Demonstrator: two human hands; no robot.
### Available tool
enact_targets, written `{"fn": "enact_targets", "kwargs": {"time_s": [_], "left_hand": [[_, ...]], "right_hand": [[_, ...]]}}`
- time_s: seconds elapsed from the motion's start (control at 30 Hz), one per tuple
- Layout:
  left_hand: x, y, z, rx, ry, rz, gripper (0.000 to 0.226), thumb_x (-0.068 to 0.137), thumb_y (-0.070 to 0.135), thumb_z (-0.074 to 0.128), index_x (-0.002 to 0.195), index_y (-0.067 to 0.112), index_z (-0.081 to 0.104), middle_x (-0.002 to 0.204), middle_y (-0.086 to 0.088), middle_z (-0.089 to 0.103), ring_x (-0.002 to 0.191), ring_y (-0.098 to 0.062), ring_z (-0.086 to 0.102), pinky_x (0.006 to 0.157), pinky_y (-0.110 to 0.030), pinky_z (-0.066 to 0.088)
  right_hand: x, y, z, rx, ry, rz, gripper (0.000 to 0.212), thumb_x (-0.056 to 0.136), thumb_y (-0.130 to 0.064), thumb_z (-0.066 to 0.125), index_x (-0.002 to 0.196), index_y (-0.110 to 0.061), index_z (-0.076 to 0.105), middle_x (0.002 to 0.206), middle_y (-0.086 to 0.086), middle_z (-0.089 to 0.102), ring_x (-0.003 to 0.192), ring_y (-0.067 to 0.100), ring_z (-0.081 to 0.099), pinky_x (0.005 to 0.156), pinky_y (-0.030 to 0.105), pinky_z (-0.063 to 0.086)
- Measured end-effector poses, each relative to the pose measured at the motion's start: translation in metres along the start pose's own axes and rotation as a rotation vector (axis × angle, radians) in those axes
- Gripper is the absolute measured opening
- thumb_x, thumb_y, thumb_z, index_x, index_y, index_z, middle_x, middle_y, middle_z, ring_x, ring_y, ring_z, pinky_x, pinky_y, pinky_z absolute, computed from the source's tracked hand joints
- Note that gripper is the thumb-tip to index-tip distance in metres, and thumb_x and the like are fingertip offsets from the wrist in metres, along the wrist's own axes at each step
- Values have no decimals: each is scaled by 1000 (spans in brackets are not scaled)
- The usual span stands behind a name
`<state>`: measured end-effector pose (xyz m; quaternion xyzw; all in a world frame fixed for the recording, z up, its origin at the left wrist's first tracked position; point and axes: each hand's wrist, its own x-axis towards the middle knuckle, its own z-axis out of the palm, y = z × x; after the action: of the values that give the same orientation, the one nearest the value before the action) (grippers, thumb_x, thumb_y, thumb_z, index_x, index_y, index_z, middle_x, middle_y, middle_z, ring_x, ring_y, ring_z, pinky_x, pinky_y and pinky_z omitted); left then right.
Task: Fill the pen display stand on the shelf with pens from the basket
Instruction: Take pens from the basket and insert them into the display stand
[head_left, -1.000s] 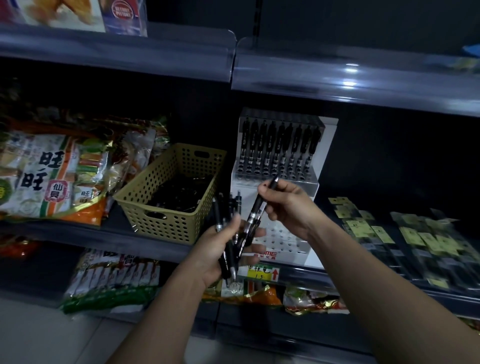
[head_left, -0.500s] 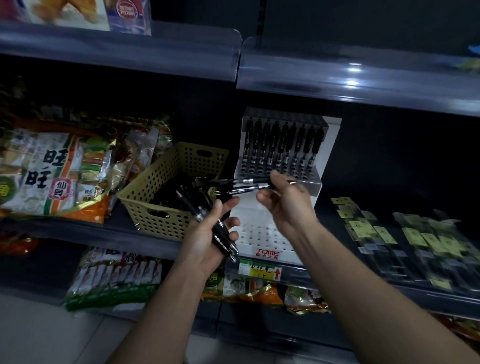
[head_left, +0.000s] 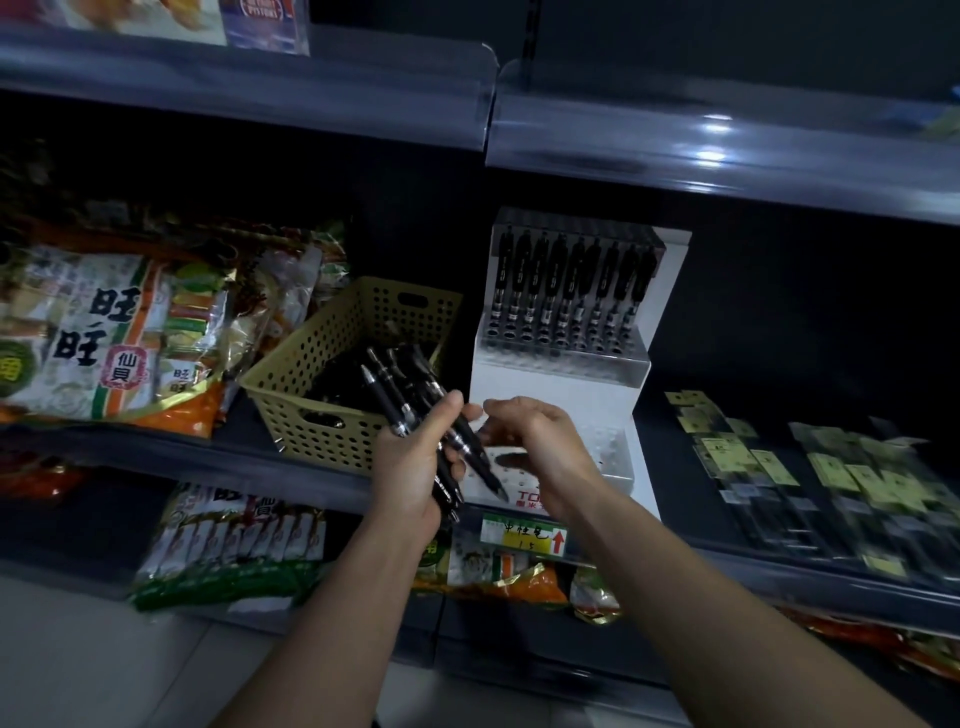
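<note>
The white stepped pen display stand (head_left: 566, 384) is on the middle shelf. Its top tier holds a row of black pens (head_left: 571, 291) standing upright. The lower perforated tier (head_left: 613, 452) shows open holes. Left of it sits the tan perforated basket (head_left: 332, 426) with more black pens (head_left: 343, 384) inside. My left hand (head_left: 410, 467) grips a bundle of several black pens (head_left: 400, 395) in front of the stand. My right hand (head_left: 540, 436) is against that bundle, its curled fingers pinching one pen (head_left: 485, 467) that points tip-down over the lower tier.
Snack bags (head_left: 119, 343) lie left of the basket. Flat packets with yellow labels (head_left: 779, 467) lie on the shelf right of the stand. A yellow price tag (head_left: 524, 535) is on the shelf edge, with more snack packs (head_left: 234, 551) on the shelf below. Another shelf (head_left: 727, 150) overhangs.
My right hand has dropped from the upper tier's front edge to the lower tier, turning its pen from level to tip-down. My left hand with the bundle shifted slightly right.
</note>
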<state>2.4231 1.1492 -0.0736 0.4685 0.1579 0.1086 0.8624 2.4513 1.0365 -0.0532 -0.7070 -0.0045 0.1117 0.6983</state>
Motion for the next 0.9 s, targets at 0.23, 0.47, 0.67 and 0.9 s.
{"fn": "enact_targets", "kwargs": {"time_s": [0.23, 0.47, 0.67, 0.9], "left_hand": [[-6, -7, 10, 301, -95, 48, 2, 86, 22, 67, 85, 22, 68, 67, 2, 71, 72, -18, 65, 64, -33, 47], [-10, -9, 11, 266, -288, -90, 14, 93, 9, 57, 80, 4, 57, 58, -7, 56, 48, -22, 57, 52, -32, 49], [-11, -4, 2, 327, -404, -179, 9, 89, 3, 57, 82, 5, 55, 59, -6, 51, 43, -18, 45, 44, -27, 39], [-10, 2, -4, 255, -524, -350, 7, 86, 4, 58, 90, 9, 62, 59, -3, 52, 41, -15, 44, 43, -22, 37]], "right_hand": [[2, -27, 15, -49, 35, -302, 34, 80, -20, 75, 110, -18, 59, 93, 0, 57, 86, 9, 58, 69, 16, 48], [5, -42, 12, -446, -79, -500, 32, 82, -7, 68, 112, -21, 68, 121, 2, 50, 116, 10, 46, 100, 24, 37], [12, -53, -3, -616, -288, -336, 18, 85, -19, 71, 102, -13, 71, 107, -9, 58, 102, 7, 55, 90, 24, 46], [24, -51, -16, -230, -205, -263, 12, 85, -15, 69, 80, -11, 59, 76, -3, 58, 74, 5, 55, 80, 22, 41]]}}
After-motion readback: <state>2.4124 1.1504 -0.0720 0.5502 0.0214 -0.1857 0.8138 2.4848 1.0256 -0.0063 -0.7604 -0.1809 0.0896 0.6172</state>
